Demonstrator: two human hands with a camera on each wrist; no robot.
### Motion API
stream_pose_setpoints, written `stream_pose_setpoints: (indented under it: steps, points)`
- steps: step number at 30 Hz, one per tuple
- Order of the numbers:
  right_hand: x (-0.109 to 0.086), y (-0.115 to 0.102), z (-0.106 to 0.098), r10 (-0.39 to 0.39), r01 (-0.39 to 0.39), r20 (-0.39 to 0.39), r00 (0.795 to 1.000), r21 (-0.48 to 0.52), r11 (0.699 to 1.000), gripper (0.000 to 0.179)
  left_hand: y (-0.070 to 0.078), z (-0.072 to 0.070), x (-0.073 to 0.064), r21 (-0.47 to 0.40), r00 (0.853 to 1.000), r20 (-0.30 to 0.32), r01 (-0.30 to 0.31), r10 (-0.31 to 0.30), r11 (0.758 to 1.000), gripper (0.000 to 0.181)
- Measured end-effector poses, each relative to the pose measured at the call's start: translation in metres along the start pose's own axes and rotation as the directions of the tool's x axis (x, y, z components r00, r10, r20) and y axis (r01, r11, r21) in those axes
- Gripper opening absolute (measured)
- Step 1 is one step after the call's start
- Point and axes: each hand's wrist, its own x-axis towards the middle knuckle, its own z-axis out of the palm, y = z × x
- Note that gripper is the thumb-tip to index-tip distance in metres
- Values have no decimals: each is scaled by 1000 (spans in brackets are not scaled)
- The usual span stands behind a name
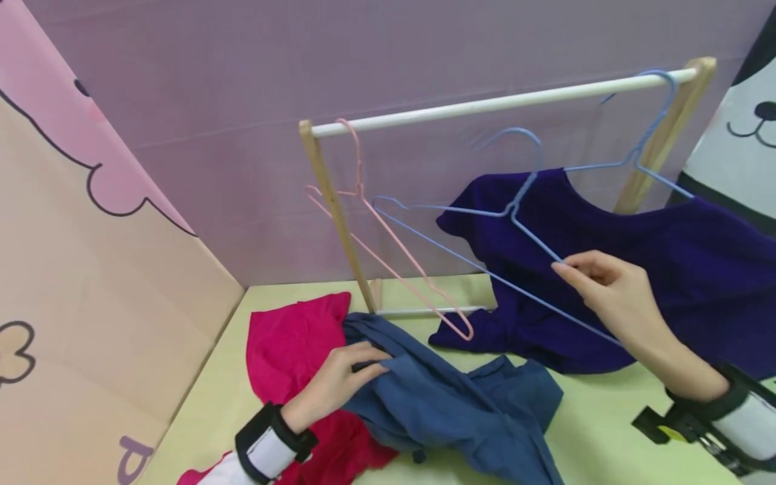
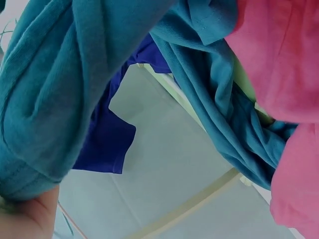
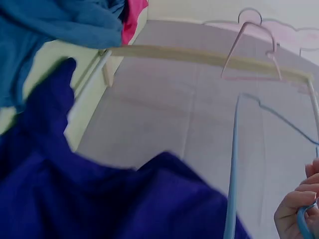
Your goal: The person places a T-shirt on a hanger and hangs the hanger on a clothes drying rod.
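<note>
My right hand (image 1: 624, 303) pinches a light-blue clothes hanger (image 1: 473, 266) by its shoulder, and the hook stands free below the rack's rail. In the right wrist view, fingers (image 3: 294, 204) show round the hanger (image 3: 233, 169). Lower down, my left hand (image 1: 333, 384) pinches a crumpled slate-blue garment (image 1: 436, 411) and lifts part of it. That cloth (image 2: 55, 99) fills much of the left wrist view, above a bit of the hand (image 2: 32, 216). Behind the right hand, a dark purple shirt (image 1: 545, 303) hangs on another blue hanger (image 1: 636, 151).
A small clothes rack with a white rail (image 1: 503, 102) and wooden posts (image 1: 336, 209) stands at the back. From its left end hangs a bare pink hanger (image 1: 397, 239). A red-pink garment (image 1: 297, 343) lies at left on the pale green table (image 1: 606, 417), partly under the slate-blue one.
</note>
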Motion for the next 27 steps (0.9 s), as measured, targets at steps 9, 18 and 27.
stream_pose_setpoints:
  steps: [9, 18, 27]
  points:
    - [-36, 44, -57, 172, -156, 66, 983, -196, 968, 7, -2, -3, -1, 17, 994, -108, -19, 20, 1000, 20]
    - [-58, 79, -83, 110, -97, 115, 987, -111, 989, 17, -4, -6, -3, 32, 992, -124, 19, -15, 999, 21]
    - [-66, 98, -87, -69, 50, 164, 984, 117, 992, 41, -5, -6, -3, 42, 992, -127, -21, 26, 999, 18]
